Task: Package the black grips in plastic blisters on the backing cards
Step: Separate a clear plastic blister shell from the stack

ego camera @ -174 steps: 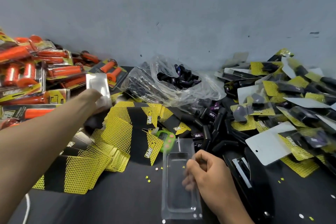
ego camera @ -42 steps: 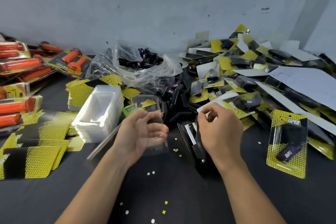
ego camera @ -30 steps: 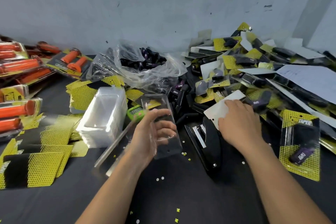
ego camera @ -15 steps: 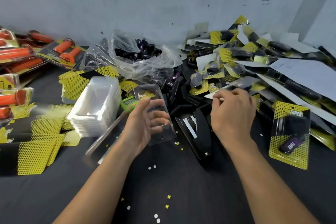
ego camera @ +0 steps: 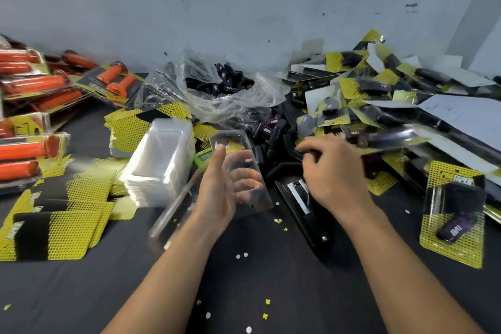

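My left hand holds a clear plastic blister upright over the black table, thumb on its left edge and fingers behind it. My right hand reaches into the loose black grips at the centre, and its curled fingers close on one black grip. A stack of clear blisters stands to the left of my left hand. Yellow and black backing cards lie spread at the left. Another clear blister, blurred, lies by my left wrist.
A black stapler lies under my right hand. One packed black grip on its card lies at the right. More packed cards pile up behind it. A plastic bag of grips sits at the back, packed orange grips at the left.
My right hand has left the white card and dropped onto the loose black grips, closing on one. My left hand keeps holding the clear blister in about the same place.
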Available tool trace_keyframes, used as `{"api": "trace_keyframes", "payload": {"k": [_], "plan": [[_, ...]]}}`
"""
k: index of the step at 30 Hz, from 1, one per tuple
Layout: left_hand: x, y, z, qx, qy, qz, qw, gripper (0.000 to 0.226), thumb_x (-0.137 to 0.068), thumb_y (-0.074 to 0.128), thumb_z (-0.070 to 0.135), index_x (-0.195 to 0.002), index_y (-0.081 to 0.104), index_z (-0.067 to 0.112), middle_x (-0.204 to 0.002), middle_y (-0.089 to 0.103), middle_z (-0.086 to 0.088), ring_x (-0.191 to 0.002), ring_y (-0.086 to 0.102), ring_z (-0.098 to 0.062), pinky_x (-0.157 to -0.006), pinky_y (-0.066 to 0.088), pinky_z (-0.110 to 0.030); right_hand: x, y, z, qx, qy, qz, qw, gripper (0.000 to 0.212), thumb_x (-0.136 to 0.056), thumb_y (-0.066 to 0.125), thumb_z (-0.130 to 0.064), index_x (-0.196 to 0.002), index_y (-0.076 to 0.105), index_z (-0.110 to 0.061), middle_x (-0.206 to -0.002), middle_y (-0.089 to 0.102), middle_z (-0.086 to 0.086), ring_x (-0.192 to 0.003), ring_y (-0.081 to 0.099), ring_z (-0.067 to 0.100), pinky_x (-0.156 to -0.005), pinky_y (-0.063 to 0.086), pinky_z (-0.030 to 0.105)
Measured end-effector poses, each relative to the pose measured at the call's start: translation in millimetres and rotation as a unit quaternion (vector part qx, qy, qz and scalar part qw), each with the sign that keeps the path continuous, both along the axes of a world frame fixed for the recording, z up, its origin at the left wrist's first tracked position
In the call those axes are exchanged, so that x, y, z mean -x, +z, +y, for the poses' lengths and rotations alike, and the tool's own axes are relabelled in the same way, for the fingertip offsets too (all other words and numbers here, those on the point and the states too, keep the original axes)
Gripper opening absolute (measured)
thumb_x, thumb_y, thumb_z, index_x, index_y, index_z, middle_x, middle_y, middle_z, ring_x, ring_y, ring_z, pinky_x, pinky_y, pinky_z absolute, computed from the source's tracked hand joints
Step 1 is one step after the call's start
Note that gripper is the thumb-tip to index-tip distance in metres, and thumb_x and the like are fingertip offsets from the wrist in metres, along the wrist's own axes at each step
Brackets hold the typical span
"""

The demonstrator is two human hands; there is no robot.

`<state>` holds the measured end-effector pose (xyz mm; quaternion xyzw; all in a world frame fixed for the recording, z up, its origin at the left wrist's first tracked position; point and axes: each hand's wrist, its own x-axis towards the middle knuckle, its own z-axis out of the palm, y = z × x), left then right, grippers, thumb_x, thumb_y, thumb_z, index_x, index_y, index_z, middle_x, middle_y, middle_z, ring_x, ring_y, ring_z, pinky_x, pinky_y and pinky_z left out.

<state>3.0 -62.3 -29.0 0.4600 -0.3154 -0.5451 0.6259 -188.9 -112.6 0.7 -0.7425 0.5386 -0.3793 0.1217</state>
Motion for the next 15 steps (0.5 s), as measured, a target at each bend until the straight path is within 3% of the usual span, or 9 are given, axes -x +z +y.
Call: {"api": "trace_keyframes", "payload": {"k": [3,6,9,15], "plan": [[-1.5,2.0,1.5,0.026,0.099,-0.035,0.994,0.061,-0.088,0.052,0.068,-0.104,0.071,0.012,-0.069,0.067,-0.016,-0.05,0.061,-0.019,-0.037,0.036,-0.02,-46.3,9.5,-5.1,-0.132,0.099,0.062,0.984,0.033,-0.092,0.057,-0.01,-0.103,0.08,-0.031,-0.109,0.077,0.0,-0.097,0.069,0.02,-0.092,0.057,0.035],[-2.6,1.9,6.6,0.034,0.156,-0.025,0.987,0.051,-0.072,0.061,0.063,-0.09,0.074,0.017,-0.065,0.067,-0.018,-0.046,0.06,-0.022,-0.038,0.034,-0.019,-82.4,13.0,-21.1,-0.125,0.129,0.085,0.98,0.036,-0.096,0.054,-0.009,-0.116,0.077,-0.028,-0.119,0.075,0.002,-0.113,0.066,0.025,-0.101,0.052,0.038],[-6.0,-1.5,7.8,0.019,0.191,-0.031,0.981,0.046,-0.077,0.06,0.055,-0.093,0.073,0.014,-0.065,0.067,-0.018,-0.047,0.06,-0.022,-0.041,0.035,-0.023,-112.0,15.6,-46.4,-0.12,0.146,0.126,0.974,0.032,-0.101,0.052,-0.017,-0.122,0.074,-0.023,-0.129,0.072,0.003,-0.121,0.062,0.028,-0.106,0.048,0.042],[-16.7,-3.2,-0.3,0.002,0.203,0.009,0.979,0.046,-0.081,0.056,0.053,-0.092,0.072,0.011,-0.062,0.067,-0.013,-0.046,0.061,-0.021,-0.041,0.039,-0.023,-154.5,9.7,-75.2,-0.145,0.163,0.383,0.898,0.039,-0.102,0.048,-0.044,-0.13,0.062,-0.02,-0.135,0.064,0.005,-0.124,0.058,0.032,-0.097,0.039,0.046]]}}
